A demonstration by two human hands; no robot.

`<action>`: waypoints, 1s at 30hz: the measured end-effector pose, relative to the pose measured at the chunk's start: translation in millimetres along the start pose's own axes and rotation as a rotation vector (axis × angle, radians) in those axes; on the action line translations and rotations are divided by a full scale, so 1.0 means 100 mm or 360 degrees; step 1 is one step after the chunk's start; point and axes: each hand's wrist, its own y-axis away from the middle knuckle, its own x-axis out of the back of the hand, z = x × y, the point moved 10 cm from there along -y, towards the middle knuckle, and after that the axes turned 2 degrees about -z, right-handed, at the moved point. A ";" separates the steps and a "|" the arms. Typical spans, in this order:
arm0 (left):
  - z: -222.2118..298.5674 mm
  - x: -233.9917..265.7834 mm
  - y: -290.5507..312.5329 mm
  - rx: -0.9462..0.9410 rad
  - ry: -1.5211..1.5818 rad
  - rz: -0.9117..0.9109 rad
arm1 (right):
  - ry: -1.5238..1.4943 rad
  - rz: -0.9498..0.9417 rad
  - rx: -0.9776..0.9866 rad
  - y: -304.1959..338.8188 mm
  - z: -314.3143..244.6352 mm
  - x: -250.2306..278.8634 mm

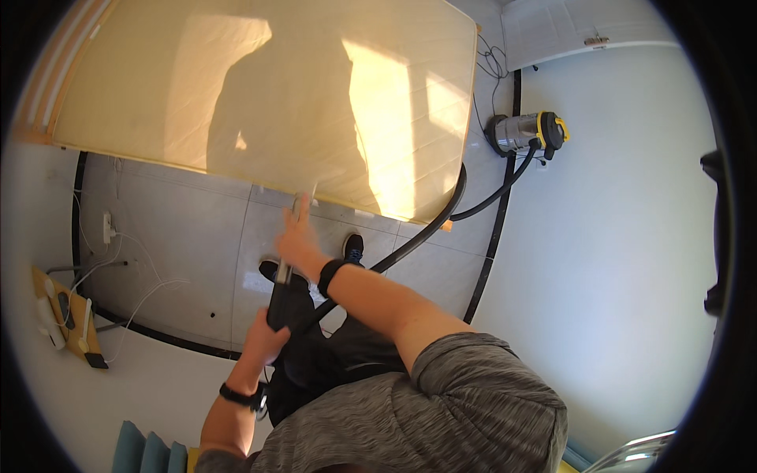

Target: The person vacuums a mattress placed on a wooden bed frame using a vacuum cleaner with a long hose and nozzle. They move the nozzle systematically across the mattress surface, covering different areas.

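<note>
My right hand (296,240) grips the metal vacuum wand (285,268) high up, near the edge of a bare cream mattress (268,87). Lower down, my left hand (266,335) holds the wand's dark handle (276,303). The wand tip reaches the mattress's front edge. A black hose (430,225) runs from the handle across the tiled floor to a steel-and-yellow canister vacuum (527,132) by the wall. Both wrists carry dark bands. My black shoes (352,247) stand on the tiles beneath the wand.
My shadow falls across the sunlit mattress. White cables and a wall plug (108,227) lie at the left. A small wooden shelf (67,319) with small objects sits at the lower left. White walls close in on the right; teal cushions (150,453) show below.
</note>
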 end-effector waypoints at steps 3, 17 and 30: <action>0.72 -0.11 -0.65 -0.0148 -0.0157 0.0095 | 0.0317 0.0043 0.0043 -0.58 0.58 0.52; 2.90 -1.05 -2.83 -0.0111 0.0066 0.0245 | -0.0321 -0.0081 -0.0415 -2.45 2.88 2.03; 1.74 -1.17 -1.80 0.0098 -0.0023 0.0238 | -0.0308 -0.0151 -0.0442 -1.28 2.20 1.25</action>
